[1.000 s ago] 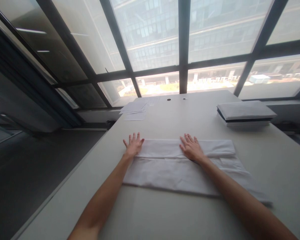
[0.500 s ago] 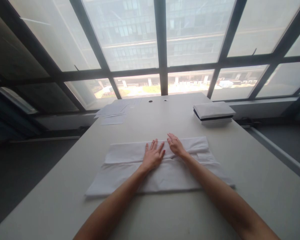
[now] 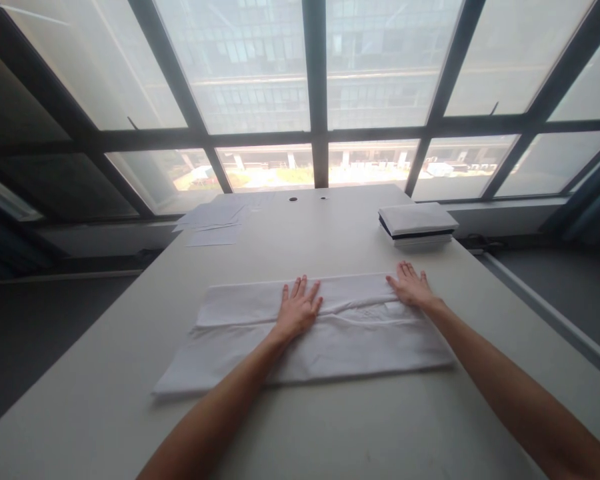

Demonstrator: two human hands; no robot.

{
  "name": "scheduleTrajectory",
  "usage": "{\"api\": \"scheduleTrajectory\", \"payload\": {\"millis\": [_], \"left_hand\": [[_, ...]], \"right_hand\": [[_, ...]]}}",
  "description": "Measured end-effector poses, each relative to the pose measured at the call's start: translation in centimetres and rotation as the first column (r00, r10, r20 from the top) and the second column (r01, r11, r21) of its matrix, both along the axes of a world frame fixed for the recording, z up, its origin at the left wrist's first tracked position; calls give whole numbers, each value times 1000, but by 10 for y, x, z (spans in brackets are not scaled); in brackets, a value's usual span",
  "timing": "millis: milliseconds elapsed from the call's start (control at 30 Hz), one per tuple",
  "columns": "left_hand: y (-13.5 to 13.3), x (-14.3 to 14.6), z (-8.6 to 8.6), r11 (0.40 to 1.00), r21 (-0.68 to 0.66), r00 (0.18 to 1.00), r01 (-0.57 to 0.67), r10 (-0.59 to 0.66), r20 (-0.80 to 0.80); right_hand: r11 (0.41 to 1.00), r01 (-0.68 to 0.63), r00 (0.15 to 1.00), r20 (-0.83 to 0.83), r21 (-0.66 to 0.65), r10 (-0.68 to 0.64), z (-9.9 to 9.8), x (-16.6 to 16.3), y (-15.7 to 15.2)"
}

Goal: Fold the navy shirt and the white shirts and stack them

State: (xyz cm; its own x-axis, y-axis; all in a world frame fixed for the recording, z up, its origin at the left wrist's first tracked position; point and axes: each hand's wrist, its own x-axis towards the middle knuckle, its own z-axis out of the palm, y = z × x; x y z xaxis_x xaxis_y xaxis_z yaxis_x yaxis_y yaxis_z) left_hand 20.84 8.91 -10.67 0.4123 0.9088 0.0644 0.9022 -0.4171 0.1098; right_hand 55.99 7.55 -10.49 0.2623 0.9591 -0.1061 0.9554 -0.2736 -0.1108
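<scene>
A folded white cloth (image 3: 360,350) lies flat across the near half of the table, its two long folded edges meeting along a line in the middle. Near the right end that seam gapes a little and shows creased inner layers. My left hand (image 3: 299,312) rests flat on the middle of the cloth, fingers spread. On the cloth's far right corner lies my right hand (image 3: 411,287), also flat with its fingers apart. Neither hand grips anything.
The white table (image 3: 300,247) runs toward large windows (image 3: 370,67). Loose white paper sheets (image 3: 213,223) lie at the far left. At the far right sits a stack of folded white cloth (image 3: 419,217) with a dark band in it.
My right hand has slid right along the cloth, from beside my left hand to the far right corner. My left hand stays on the middle. The view has shifted slightly.
</scene>
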Motion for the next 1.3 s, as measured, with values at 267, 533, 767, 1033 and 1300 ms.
{"api": "scheduleTrajectory", "payload": {"millis": [267, 533, 767, 1033, 1300], "left_hand": [[-4, 0, 1, 1000, 25, 1000, 9, -9, -4], [-8, -2, -1, 999, 46, 999, 26, -27, 23], [-8, 0, -2, 1000, 29, 1000, 10, -11, 23], [1, -27, 1, 998, -37, 998, -53, 54, 26], [-6, -160, 7, 917, 10, 910, -399, 397, -116]], "right_hand": [[937, -142, 988, -5, 318, 151, 20, -98, 18], [911, -375, 923, -22, 173, 384, -11, -167, 10], [900, -379, 923, 19, 216, 384, -20, -161, 10], [891, -391, 919, 39, 231, 393, -24, -160, 10], [888, -394, 915, 10, 236, 403, -26, -160, 10]]}}
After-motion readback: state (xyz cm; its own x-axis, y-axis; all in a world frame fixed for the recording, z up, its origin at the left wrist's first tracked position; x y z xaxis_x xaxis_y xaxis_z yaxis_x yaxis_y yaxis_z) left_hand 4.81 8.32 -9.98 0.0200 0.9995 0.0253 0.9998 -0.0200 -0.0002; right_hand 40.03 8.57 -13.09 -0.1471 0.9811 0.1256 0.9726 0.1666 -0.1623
